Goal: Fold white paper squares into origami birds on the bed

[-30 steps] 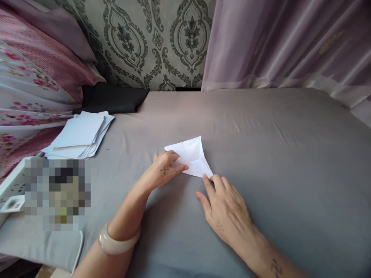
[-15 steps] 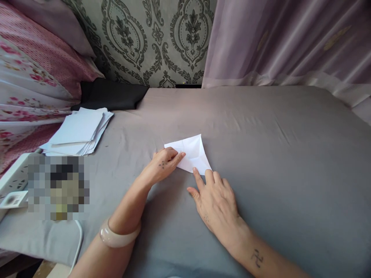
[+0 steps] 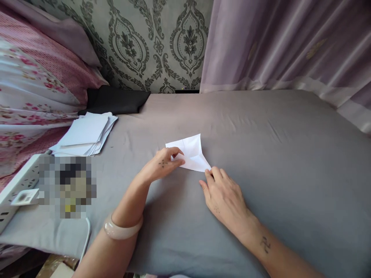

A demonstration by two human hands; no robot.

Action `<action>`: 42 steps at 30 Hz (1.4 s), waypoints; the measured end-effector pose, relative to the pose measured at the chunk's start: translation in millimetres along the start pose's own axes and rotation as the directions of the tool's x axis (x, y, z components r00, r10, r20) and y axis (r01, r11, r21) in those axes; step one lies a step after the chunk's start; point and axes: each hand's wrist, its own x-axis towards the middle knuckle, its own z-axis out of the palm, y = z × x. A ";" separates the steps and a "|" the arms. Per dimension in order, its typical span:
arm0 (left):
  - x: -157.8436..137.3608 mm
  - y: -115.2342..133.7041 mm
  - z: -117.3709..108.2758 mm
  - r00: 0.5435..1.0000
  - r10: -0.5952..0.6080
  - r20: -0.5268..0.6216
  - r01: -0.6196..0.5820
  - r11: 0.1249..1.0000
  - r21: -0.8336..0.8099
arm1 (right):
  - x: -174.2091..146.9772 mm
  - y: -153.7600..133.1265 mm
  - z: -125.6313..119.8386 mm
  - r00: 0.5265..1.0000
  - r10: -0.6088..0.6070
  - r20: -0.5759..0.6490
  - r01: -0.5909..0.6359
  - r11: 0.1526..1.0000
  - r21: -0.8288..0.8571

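A folded white sheet of paper (image 3: 191, 148) lies on the grey cloth near the middle of the head view, with crease lines showing across it. My left hand (image 3: 164, 164) grips its left side, thumb along the near edge and fingers curled over the paper. At the pointed right corner, the fingertips of my right hand (image 3: 224, 193) press down, while the thumb stands apart on the cloth side. The left hand and its fingers cover part of the paper's left end.
A stack of white paper (image 3: 84, 133) sits at the left, before a black folded item (image 3: 116, 101). Closer in are a white power strip (image 3: 20, 185), a blurred object and a white cable (image 3: 86, 235). Curtains (image 3: 255, 46) and patterned wall (image 3: 159, 46) border the grey surface (image 3: 261, 139).
My right hand has slid right along the paper's near edge to its corner. The left thumb and fingers have spread slightly around the paper. The camera view has shifted a little.
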 end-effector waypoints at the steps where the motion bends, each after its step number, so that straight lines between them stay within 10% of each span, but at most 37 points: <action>1: -2.5 0.8 -0.9 1.000 0.018 -0.003 -0.018 1.000 0.018 | 0.7 3.5 -0.1 1.000 0.007 -0.025 -0.006 0.999 0.036; 9: -23.9 -28.4 17.1 0.935 0.301 -0.188 -0.231 0.918 0.321 | 25.2 2.8 2.6 0.958 -0.219 -0.187 0.246 0.959 0.137; 19: -73.9 -68.2 25.5 0.908 0.146 -0.393 0.022 0.920 0.391 | 50.3 -26.0 7.1 0.832 -0.555 0.005 0.539 0.806 -0.247; 32: -77.0 -55.0 42.8 0.898 0.100 -0.429 0.022 0.962 0.272 | 81.1 -28.1 -15.7 0.859 -0.439 0.263 0.453 0.891 0.006; 42: -70.0 -50.8 46.0 0.880 -0.044 -0.473 0.126 0.982 0.142 | 125.9 -39.3 -32.9 0.776 -0.234 0.586 0.253 0.966 0.051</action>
